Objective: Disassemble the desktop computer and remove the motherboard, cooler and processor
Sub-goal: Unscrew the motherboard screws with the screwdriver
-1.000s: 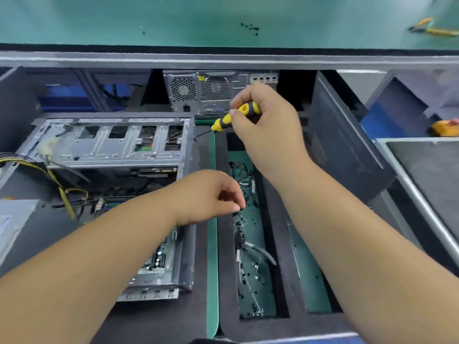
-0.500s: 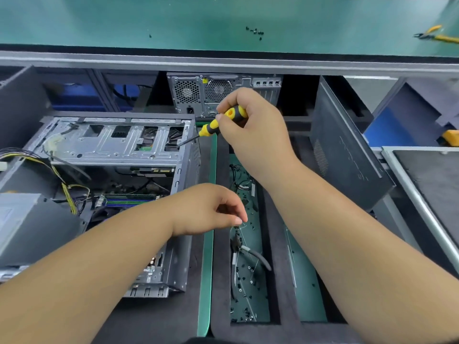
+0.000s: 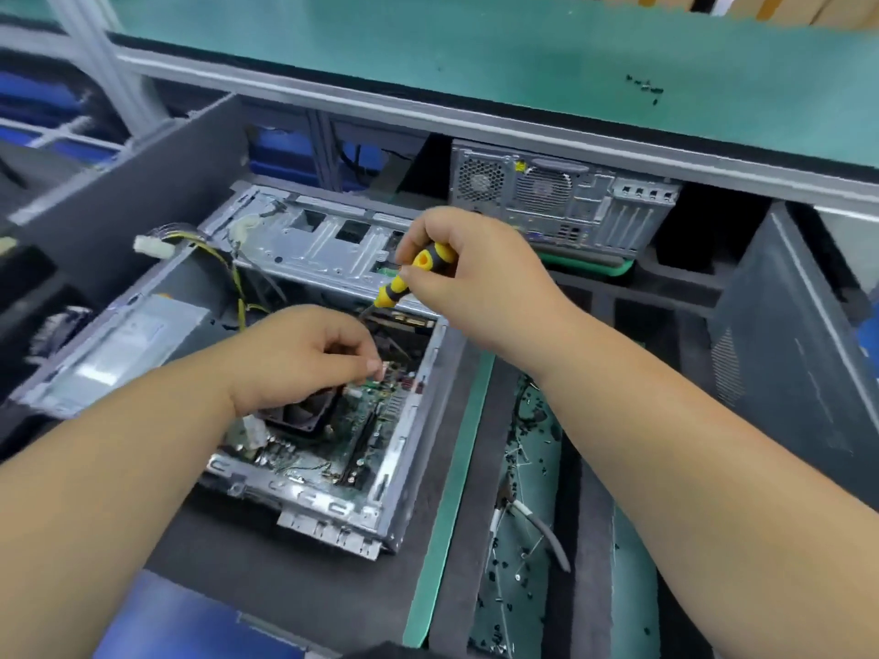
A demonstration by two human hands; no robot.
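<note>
Right hand (image 3: 480, 283) gripped screwdriver (image 3: 413, 274), shaft angled down-left toward motherboard (image 3: 376, 411); left hand (image 3: 304, 359), nearer, pinched something unclear.

The screwdriver (image 3: 413, 276) has a handle banded yellow and black. The open computer case (image 3: 328, 244) is bare silver-grey metal, and the motherboard (image 3: 376, 420) inside it is green. The cooler (image 3: 304, 413) is black. Yellow wires (image 3: 238, 278) run to a white connector (image 3: 153, 247). The worktop (image 3: 475, 45) is teal green, the foam mat (image 3: 285, 577) under the case dark grey with a green strip (image 3: 447, 506) beside it. Small black screws (image 3: 535, 420) speckle the green tray.
</note>
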